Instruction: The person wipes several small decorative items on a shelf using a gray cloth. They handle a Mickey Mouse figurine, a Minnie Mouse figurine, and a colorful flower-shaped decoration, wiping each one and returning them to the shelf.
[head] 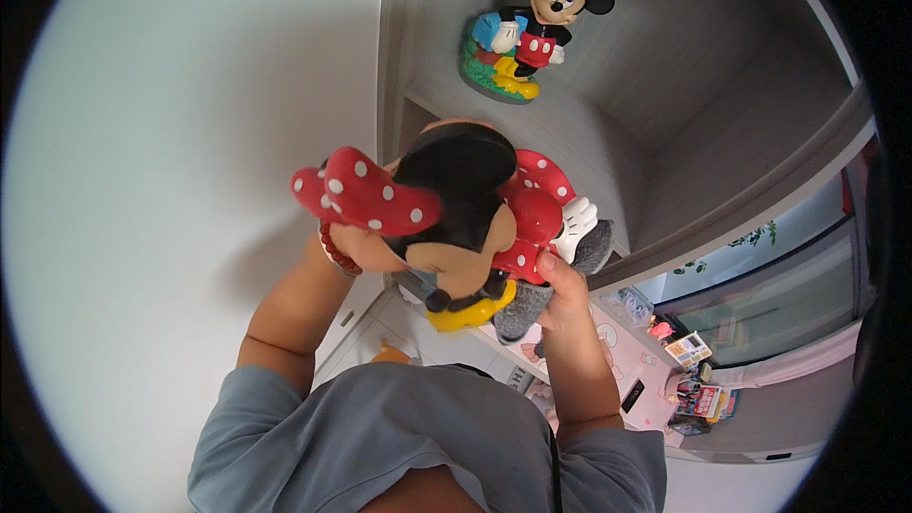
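A Minnie Mouse figurine (456, 228) with a red, white-dotted bow is held up between my two hands, tilted with its head towards the left. My left hand (374, 246), with a red bead bracelet at the wrist, is on the head side, its fingers mostly hidden behind the figurine. At the other side my right hand (563, 288) grips the lower part, together with a grey cloth (524, 310) that also shows beyond the white glove. Above, a Mickey Mouse figurine (538, 35) on a green base stands upright in a grey shelf compartment.
The wooden shelf edge (741, 206) curves close by on the right. A white panel (178, 121) fills the left side. Below right, a pink desk surface (620, 356) holds books (702, 402), a small dark device (632, 395) and a clear container (634, 305) beside a window.
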The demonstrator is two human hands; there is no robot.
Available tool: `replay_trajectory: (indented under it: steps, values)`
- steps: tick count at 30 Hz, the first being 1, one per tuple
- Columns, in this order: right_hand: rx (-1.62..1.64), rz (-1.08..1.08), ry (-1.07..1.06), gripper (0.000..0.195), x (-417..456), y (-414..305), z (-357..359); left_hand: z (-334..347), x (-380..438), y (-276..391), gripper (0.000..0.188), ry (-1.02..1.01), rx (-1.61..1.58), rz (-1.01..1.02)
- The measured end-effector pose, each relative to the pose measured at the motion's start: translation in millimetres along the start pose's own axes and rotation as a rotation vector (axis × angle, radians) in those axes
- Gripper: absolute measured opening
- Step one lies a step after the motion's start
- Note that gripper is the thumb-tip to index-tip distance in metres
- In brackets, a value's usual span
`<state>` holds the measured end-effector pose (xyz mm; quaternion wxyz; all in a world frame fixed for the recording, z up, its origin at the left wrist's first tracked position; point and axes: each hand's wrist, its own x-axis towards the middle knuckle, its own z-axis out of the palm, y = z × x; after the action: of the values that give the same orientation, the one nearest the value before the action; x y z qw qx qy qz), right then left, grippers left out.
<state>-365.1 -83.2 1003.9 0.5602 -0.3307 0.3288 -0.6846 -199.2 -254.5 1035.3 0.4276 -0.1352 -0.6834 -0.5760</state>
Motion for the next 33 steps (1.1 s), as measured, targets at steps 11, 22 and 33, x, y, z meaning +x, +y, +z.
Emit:
replay_trajectory:
  steps: [11,22,33]
  values:
    - [-0.964,-0.677,0.375,0.058,10.2,45.8,-0.8,44.2,-42.1,-47.4,0.065,0.393,-0.333,-0.155]
    - [-1.042,-0.715,0.134,0.079,-3.4,21.2,-13.9,32.2,-19.9,-17.4,0.078,0.602,-0.537,-0.248]
    - [-1.931,-0.923,-0.038,0.034,20.0,-49.7,82.4,16.8,-34.1,-41.5,0.087,0.367,-0.217,-0.271]
